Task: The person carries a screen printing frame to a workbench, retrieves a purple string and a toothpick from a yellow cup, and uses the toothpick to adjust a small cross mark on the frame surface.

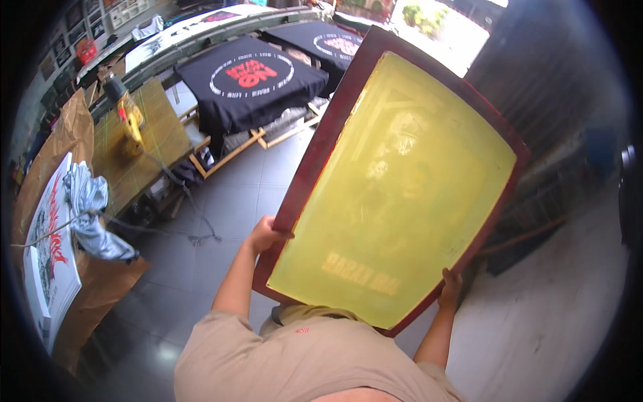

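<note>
A large screen printing frame (395,181) tilts in front of my body, with a dark red border and a yellow-green coated mesh. Faint lighter shapes and lettering show through the coating. My left hand (266,234) is closed round the frame's left edge, its thumb on the front. On the opposite edge, lower right, my right hand (451,287) grips the border, with most of its fingers hidden behind. The frame's bottom end is close to my beige shirt.
Black printed T-shirts (251,80) lie on a printing table beyond the frame. A yellow heat gun (130,120) rests on a wooden board (151,144) at left. Nearer are a grey cloth (94,214), printed sheets (50,248) and brown paper (110,295). A cable (177,175) hangs toward the tiled floor.
</note>
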Tool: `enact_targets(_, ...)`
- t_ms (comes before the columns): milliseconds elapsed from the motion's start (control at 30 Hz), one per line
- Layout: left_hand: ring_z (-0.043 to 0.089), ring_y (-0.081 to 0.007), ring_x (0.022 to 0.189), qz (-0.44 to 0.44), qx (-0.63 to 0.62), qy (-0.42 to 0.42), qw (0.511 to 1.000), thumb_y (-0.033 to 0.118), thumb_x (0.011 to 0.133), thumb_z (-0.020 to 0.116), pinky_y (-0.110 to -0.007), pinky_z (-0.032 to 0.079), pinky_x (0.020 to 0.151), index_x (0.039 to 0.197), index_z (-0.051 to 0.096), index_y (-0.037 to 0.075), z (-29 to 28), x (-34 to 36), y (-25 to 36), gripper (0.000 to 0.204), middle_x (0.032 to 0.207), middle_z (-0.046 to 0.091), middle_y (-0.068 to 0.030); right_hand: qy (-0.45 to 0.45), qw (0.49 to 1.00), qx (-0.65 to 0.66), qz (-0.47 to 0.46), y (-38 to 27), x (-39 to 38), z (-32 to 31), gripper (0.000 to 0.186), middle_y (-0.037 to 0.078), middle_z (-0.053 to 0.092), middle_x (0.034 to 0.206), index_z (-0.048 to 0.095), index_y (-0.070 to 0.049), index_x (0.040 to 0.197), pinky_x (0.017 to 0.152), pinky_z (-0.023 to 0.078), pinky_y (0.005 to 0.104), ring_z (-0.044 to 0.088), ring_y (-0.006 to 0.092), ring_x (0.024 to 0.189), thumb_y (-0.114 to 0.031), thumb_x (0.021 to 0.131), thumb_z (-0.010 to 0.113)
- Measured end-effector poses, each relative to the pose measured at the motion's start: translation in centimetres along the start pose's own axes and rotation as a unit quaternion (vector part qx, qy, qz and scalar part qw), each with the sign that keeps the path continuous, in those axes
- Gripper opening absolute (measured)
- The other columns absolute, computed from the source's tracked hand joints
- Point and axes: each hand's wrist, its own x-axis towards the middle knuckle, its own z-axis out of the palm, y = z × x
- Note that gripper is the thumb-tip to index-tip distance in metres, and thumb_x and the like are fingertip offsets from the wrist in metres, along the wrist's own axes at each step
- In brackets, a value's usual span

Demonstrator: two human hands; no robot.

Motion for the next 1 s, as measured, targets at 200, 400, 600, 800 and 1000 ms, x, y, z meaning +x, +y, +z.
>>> enact_targets(200, 0.054, -0.0068, 0.073, 0.205, -0.034, 0.072, 0.976, 0.003, 0.071, 0.074, -0.024, 0.046, 0.067, 0.092, 0.063, 0.000, 2.0, 14.0, 11.7, 0.025, 0.082, 0.061, 0.0027, -0.085, 0.981, -0.004, -0.174, -13.6, 23.5, 5.4, 0.043, 0.004, 0.056, 0.100, 0.054, 0.002, 0.114, 0.081, 0.041, 0.0297, 0.050, 0.0145, 0.089, -0.026, 0.083, 0.066)
enact_targets(400, 0.058, -0.0079, 0.077, 0.242, -0.063, 0.090, 0.964, 0.010, 0.075, 0.074, -0.025, 0.047, 0.071, 0.098, 0.063, 0.000, 5.2, 27.0, 22.9, 0.028, 0.089, 0.064, -0.0015, -0.093, 0.960, -0.099, -0.244, -27.8, 43.8, 11.4, 0.042, 0.005, 0.060, 0.100, 0.058, 0.004, 0.112, 0.085, 0.041, 0.0292, 0.052, 0.0141, 0.093, -0.031, 0.088, 0.063)
enact_targets(600, 0.064, -0.0150, 0.083, 0.286, -0.086, 0.192, 0.935, 0.016, 0.080, 0.070, -0.027, 0.050, 0.076, 0.107, 0.061, -0.003, 6.9, 38.1, 29.3, 0.034, 0.097, 0.067, -0.0084, -0.133, 0.945, -0.173, -0.245, -36.7, 59.5, 23.5, 0.045, 0.006, 0.062, 0.098, 0.061, 0.003, 0.111, 0.079, 0.043, 0.0270, 0.055, 0.0132, 0.089, -0.035, 0.086, 0.065)
enact_targets(800, 0.065, -0.0176, 0.083, 0.270, -0.122, 0.295, 0.908, 0.012, 0.083, 0.067, -0.029, 0.051, 0.078, 0.108, 0.060, -0.003, 7.0, 44.0, 34.6, 0.030, 0.098, 0.066, -0.0102, -0.233, 0.927, -0.212, -0.205, -39.4, 72.4, 34.9, 0.067, 0.012, 0.063, 0.096, 0.059, 0.005, 0.110, 0.077, 0.047, 0.0290, 0.060, 0.0179, 0.087, -0.053, 0.077, 0.067)
enact_targets(1000, 0.064, -0.0225, 0.093, 0.250, -0.181, 0.249, 0.918, 0.013, 0.088, 0.061, -0.034, 0.051, 0.083, 0.117, 0.054, -0.004, 5.2, 50.3, 38.5, 0.035, 0.109, 0.063, -0.0146, -0.289, 0.900, -0.231, -0.232, -40.4, 82.9, 46.8, 0.086, 0.016, 0.063, 0.099, 0.054, 0.007, 0.118, 0.077, 0.050, 0.0307, 0.062, 0.0203, 0.087, -0.063, 0.069, 0.069)
